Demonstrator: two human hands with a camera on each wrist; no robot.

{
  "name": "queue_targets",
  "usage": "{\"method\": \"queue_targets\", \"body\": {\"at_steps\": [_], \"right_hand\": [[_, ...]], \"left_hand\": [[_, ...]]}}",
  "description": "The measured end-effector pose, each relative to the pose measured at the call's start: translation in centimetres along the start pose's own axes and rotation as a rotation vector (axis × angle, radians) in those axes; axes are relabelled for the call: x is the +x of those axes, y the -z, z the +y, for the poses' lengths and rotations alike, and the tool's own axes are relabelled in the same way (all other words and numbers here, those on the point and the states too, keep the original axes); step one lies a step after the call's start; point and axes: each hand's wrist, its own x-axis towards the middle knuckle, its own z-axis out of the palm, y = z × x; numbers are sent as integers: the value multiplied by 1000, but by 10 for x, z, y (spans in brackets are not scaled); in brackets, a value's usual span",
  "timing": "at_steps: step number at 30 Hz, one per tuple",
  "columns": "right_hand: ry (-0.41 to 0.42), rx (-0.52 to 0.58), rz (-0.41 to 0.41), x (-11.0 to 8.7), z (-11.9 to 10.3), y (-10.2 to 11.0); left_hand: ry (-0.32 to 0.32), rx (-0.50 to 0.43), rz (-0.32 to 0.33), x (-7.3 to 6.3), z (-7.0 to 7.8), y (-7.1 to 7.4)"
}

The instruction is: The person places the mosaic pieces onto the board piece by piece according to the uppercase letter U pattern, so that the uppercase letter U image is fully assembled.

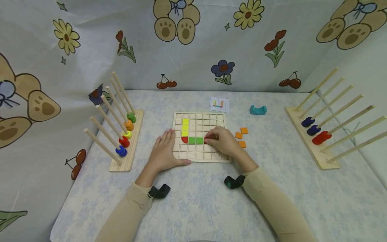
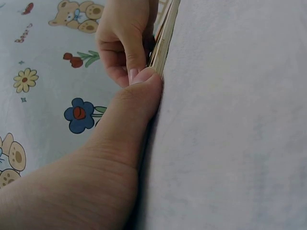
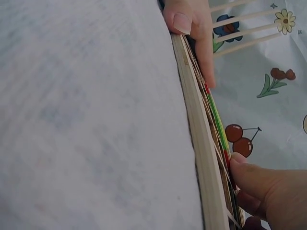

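A wooden grid board [image 1: 196,151] lies on the table between the hands. My left hand [image 1: 163,153] rests flat at its left side, fingers straight and thumb along the near edge. Three yellow square tiles [image 1: 185,127] form a column on the board. Below them sits a red rounded tile [image 1: 184,139], then two green tiles [image 1: 196,140] to the right. At the end of that row my right hand [image 1: 225,141] pinches another red tile [image 1: 205,138], mostly hidden by its fingers. In the right wrist view, its thumb [image 3: 244,167] touches this tile at board level.
Three orange tiles [image 1: 239,135] lie right of the board. Behind it are a printed pattern card [image 1: 219,105] and a teal block [image 1: 258,110]. Peg racks with coloured beads stand left [image 1: 137,134] and right [image 1: 302,137], their pegs leaning up.
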Motion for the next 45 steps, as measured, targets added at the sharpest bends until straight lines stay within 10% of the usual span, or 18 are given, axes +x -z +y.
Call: {"method": "queue_targets", "body": {"at_steps": [30,37,45], "right_hand": [[5,-37,15,-1,4,11],[-59,30,50,-14,14,35],[-124,-159,33,-33,44,66]], "left_hand": [[9,-11,-2,0,0,-2],[6,-16,-3,0,1,-2],[4,9,-9,0,0,-1]]}}
